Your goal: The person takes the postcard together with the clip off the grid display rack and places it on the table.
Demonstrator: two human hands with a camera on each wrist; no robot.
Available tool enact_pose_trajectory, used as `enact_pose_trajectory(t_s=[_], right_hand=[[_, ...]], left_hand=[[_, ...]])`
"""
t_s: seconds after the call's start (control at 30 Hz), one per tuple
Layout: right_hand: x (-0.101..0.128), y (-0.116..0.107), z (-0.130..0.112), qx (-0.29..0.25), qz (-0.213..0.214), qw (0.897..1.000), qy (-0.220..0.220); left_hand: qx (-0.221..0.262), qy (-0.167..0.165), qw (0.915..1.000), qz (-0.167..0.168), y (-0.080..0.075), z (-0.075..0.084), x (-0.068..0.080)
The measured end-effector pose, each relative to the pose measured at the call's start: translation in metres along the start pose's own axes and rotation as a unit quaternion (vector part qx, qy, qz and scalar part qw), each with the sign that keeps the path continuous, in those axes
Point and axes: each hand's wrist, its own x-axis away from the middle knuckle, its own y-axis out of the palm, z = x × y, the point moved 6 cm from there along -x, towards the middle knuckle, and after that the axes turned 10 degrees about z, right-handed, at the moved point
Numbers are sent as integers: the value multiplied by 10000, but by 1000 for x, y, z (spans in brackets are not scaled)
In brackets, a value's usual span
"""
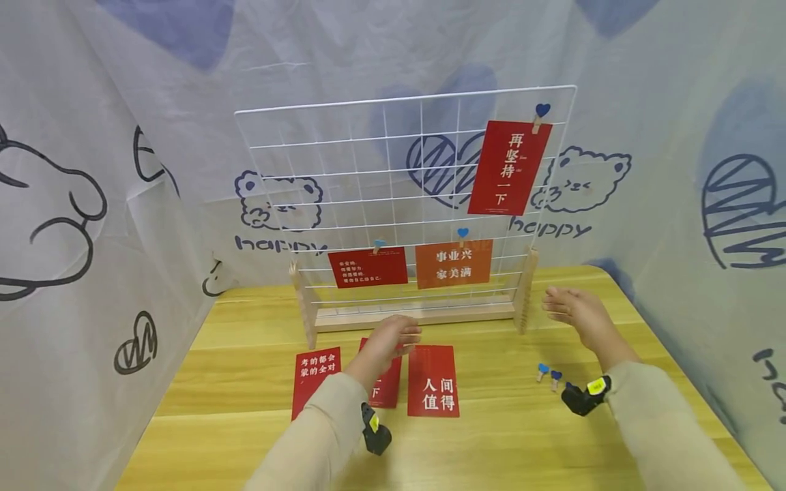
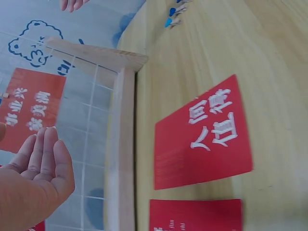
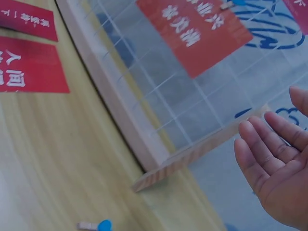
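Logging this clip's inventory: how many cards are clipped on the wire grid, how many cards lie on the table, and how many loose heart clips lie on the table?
Cards clipped on the wire grid: 3, tall red card, small red card, orange card.
Cards lying on the table: 3, left card, middle card, right card.
Loose heart clips on the table: 2, and.
Total: 8.

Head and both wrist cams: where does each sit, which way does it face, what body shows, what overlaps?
Head: worn on the head, looks forward and down at the white wire grid panel in its wooden stand on the yellow wooden table; both sleeved forearms, left hand and right hand show.
Left wrist: rides the left wrist, faces along the open palm toward the stand; only left-hand fingers show.
Right wrist: rides the right wrist, faces the stand's end; only the open right palm shows.
Shared: both wrist views catch the red card with white characters and the orange clipped card.
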Motion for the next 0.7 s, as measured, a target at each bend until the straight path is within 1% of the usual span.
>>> enact_pose_trajectory(t_s=[0.03, 0.07, 0.1, 0.13, 0.17, 0.23, 0.4, 0.6, 0.7], right_hand=[[11, 9, -21, 79, -22, 10000, -45], [18, 16, -35, 212, 43, 9997, -105], [25, 24, -50, 237, 78, 9996, -151], [32, 30, -63, 206, 109, 9996, -162], [40, 38, -78, 361, 175, 9991, -114], [46, 47, -95, 256, 146, 9995, -126], [44, 56, -119, 119, 117, 9998, -122], [38, 59, -144, 98, 113, 9995, -292], [35, 61, -156, -48, 88, 9994, -345]], left_hand=[[-1, 15, 10000, 5, 1, 3, -1], [7, 16, 10000, 10, 1, 6, -2], [32, 17, 10000, -6, 2, 9, -2], [22, 44, 10000, -28, 3, 12, -3], [28, 54, 10000, -44, 4, 15, -4], [64, 75, 9999, -82, 6, 20, -5], [57, 188, 9997, -159, 9, 34, -5], [157, 385, 9986, -312, 13, 51, -11], [206, 523, 9977, -391, 14, 60, -14]])
